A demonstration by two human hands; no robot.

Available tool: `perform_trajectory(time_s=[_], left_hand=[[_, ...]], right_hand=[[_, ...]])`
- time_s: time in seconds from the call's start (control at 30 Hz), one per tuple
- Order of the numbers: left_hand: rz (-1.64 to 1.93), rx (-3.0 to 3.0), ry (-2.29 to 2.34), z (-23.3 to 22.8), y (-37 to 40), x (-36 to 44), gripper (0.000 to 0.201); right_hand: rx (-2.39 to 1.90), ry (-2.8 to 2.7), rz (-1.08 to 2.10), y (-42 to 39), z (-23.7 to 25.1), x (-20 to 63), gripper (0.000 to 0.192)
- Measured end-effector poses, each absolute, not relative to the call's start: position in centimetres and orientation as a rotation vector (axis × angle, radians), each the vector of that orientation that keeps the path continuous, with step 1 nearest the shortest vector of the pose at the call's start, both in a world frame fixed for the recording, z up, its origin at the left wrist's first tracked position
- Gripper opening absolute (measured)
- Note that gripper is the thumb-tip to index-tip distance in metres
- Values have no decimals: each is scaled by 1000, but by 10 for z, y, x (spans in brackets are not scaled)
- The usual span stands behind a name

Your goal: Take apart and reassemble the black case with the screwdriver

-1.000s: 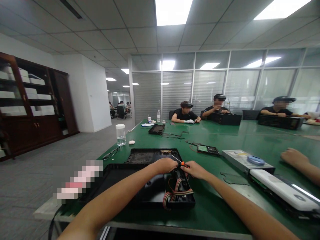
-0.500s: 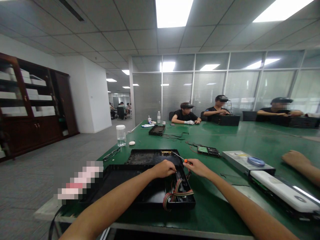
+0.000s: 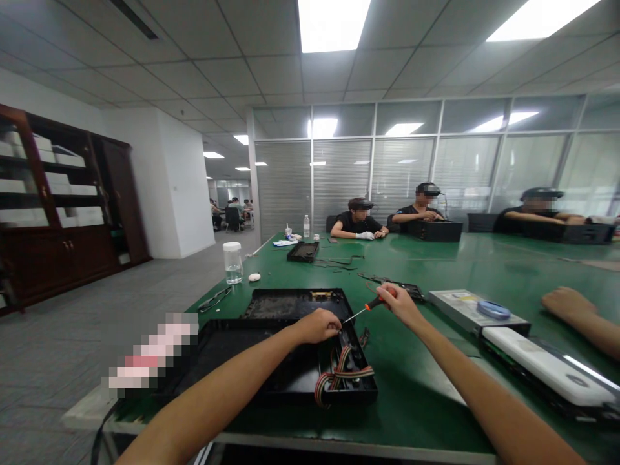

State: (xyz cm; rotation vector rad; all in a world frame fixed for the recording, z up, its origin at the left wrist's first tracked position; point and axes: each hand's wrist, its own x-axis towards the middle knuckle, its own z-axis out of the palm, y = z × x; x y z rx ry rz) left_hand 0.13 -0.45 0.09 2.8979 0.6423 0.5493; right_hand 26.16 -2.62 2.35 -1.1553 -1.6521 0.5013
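My right hand grips the handle of a screwdriver with an orange-and-black handle. Its thin shaft slants down to the left, with the tip close to the fingers of my left hand. That left hand is closed in a pinch over the right part of a black casing; what its fingertips hold, if anything, is too small to make out. Striped ribbon cables curl out at the casing's right end. Just behind lies a second black panel with a small brass-coloured piece at its far edge.
On the right are a grey box with a blue roll, a white-topped device and another person's forearm. A clear jar and glasses stand at left. Several people sit across the green table.
My right hand has lifted the screwdriver away from the brass-coloured piece, up and to the right, and its tip is now by my left fingers. My left hand has hardly moved.
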Motion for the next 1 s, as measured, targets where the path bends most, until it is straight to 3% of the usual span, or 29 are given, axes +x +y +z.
perform_trajectory(time_s=[0.37, 0.6, 1.0], left_hand=[[503, 2821, 704, -1, -1, 2, 16], [471, 2833, 758, 1, -2, 3, 15], [460, 2847, 769, 1, -2, 3, 14]], right_hand=[[-1148, -1683, 465, -26, 19, 259, 35], [-1185, -1781, 221, -30, 20, 250, 33], [-1204, -1849, 130, -34, 21, 248, 36]])
